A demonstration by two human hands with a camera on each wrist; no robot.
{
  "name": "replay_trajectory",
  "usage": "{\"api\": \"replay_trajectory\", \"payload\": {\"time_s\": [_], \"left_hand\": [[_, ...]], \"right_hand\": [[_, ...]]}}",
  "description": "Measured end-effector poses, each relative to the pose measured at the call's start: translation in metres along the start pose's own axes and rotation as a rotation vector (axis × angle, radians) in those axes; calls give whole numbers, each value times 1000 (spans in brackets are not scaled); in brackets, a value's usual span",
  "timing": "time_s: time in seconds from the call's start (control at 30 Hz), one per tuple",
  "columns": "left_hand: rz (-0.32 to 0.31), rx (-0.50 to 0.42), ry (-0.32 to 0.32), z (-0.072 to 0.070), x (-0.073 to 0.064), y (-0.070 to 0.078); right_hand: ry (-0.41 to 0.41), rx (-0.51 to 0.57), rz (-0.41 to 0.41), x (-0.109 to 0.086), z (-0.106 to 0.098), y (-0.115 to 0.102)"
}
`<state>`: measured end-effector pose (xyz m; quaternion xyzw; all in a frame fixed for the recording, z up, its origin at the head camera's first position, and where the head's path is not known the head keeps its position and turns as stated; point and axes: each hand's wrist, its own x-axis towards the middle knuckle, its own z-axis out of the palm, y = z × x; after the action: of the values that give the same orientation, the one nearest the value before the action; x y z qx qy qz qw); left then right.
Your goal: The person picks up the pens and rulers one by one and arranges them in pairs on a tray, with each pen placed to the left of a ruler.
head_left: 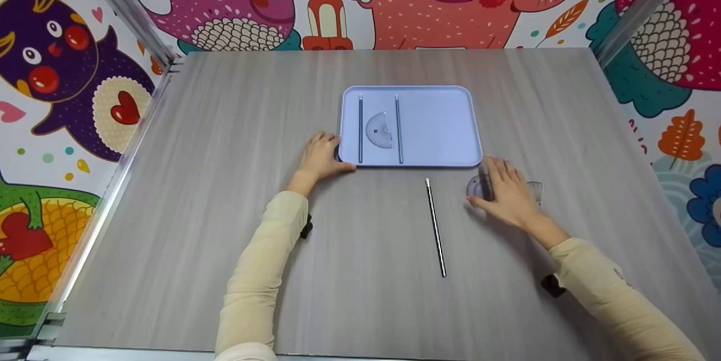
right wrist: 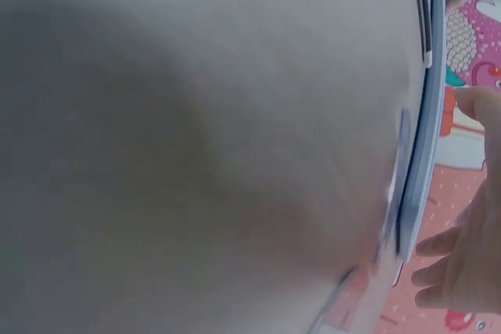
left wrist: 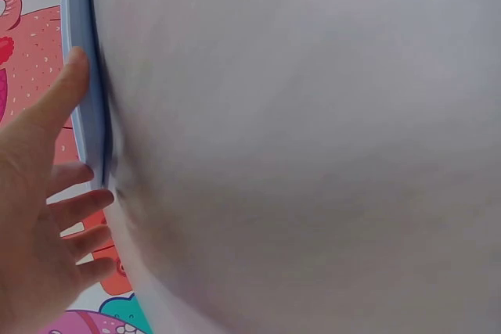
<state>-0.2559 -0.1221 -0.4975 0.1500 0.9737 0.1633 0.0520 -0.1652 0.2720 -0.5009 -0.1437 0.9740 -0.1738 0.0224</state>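
Note:
My left hand (head_left: 321,158) lies at the near left corner of a pale blue tray (head_left: 439,124), with the thumb along its front rim and the fingers by its left side. In the left wrist view those fingers are spread and fairly straight. My right hand (head_left: 510,192), fingers extended, is just outside the near right corner. Beneath it, a clear protractor (head_left: 474,186) and a clear marked piece (head_left: 536,191) are partly hidden. Inside the tray, another clear protractor (head_left: 379,130) lies between two slim pencils, a left one (head_left: 360,130) and a right one (head_left: 399,130).
A dark, shiny pencil (head_left: 435,228) lies on the grey wood-grain table (head_left: 225,124) in front of the tray. Walls with cartoon animals (head_left: 450,0) bound the table at the back and both sides, with metal posts at the corners.

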Motion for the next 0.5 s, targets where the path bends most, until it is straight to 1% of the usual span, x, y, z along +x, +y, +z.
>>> {"api": "replay_trajectory", "payload": {"time_s": [0.1, 0.2, 0.5], "left_hand": [[2, 1, 3, 1, 0, 0], [4, -2, 5, 1, 0, 0], [6, 2, 10, 2, 1, -2]], "right_hand": [[-1, 13, 35, -3, -2, 6], [14, 20, 54, -6, -2, 11], [72, 71, 27, -6, 0, 20]]}}
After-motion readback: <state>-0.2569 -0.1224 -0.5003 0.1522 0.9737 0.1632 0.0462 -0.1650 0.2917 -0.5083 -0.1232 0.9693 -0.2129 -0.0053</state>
